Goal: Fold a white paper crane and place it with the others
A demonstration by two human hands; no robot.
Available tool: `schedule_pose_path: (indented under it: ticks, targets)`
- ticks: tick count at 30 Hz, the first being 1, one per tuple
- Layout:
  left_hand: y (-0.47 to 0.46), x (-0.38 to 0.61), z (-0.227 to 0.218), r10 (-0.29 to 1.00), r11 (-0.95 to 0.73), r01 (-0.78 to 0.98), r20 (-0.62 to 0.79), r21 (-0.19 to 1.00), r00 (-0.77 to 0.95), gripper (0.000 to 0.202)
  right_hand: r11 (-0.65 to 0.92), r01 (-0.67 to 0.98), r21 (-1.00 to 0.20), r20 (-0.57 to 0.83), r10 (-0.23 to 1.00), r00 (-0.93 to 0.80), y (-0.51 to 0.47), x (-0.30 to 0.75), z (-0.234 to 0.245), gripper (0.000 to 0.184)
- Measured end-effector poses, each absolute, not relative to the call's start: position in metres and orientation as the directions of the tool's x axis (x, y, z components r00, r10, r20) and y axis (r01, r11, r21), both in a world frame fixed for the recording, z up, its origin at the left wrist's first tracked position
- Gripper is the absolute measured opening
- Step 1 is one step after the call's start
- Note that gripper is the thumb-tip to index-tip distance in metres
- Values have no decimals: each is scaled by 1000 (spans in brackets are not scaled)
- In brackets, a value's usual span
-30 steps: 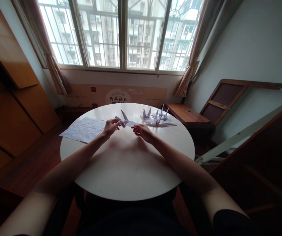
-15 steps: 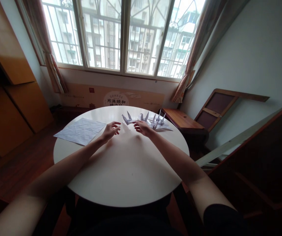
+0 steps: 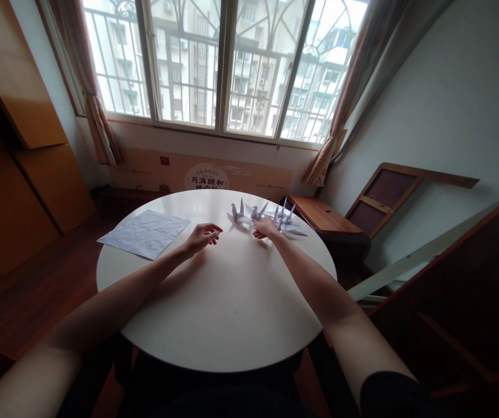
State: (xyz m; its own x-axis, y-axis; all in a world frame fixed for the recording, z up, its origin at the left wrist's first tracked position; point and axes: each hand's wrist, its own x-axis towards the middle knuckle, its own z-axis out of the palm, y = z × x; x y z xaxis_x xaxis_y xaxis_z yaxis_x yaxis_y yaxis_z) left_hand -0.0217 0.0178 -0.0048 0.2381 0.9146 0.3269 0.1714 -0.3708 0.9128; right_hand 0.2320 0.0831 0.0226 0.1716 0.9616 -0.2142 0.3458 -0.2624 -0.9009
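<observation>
My right hand (image 3: 267,227) reaches to the far side of the round white table (image 3: 214,313), its fingers pinched on the wing of a pale paper crane (image 3: 237,213). That crane sits low at the table top beside a group of other folded cranes (image 3: 282,221). My left hand (image 3: 202,237) hovers just above the table to the left of the crane. Its fingers are loosely bent and apart, and nothing is in them.
A creased sheet of white paper (image 3: 145,233) lies on the table's left side. A low wooden bench (image 3: 323,216) stands to the right, beyond the table. A printed cardboard panel (image 3: 206,174) leans under the window. Wooden cabinets (image 3: 18,174) line the left wall.
My left hand let go of the crane and drew back. My right hand carried the crane away from me and to the right, down next to the other cranes.
</observation>
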Motion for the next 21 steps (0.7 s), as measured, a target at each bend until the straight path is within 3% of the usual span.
schedule_pose_path:
  ticks: [2,4,5,11,15,18,21]
  targets:
    - [17,-21,-5,912,-375,169,329,912,244,24,-202,477,-855,-119,973,199,79,236,25,8]
    - [16,-21,-5,908,-381,169,334,909,252,23,-11,831,-556,136,985,104,74,234,25,17]
    - [16,-22,-5,905,-387,170,338,906,259,23,70,907,-415,197,980,15,72,231,24,24]
    - [18,-23,-11,876,-435,198,362,879,317,25,192,936,-294,151,977,-153,67,203,12,37]
    - [25,-31,-10,871,-463,353,344,813,351,29,133,971,-200,90,989,-117,70,192,9,40]
    - [28,-46,-2,909,-409,724,312,556,274,27,128,971,-201,98,989,-110,69,187,7,41]
    - [30,-67,9,960,-130,961,272,245,61,47,122,974,-193,125,987,-99,64,185,4,40]
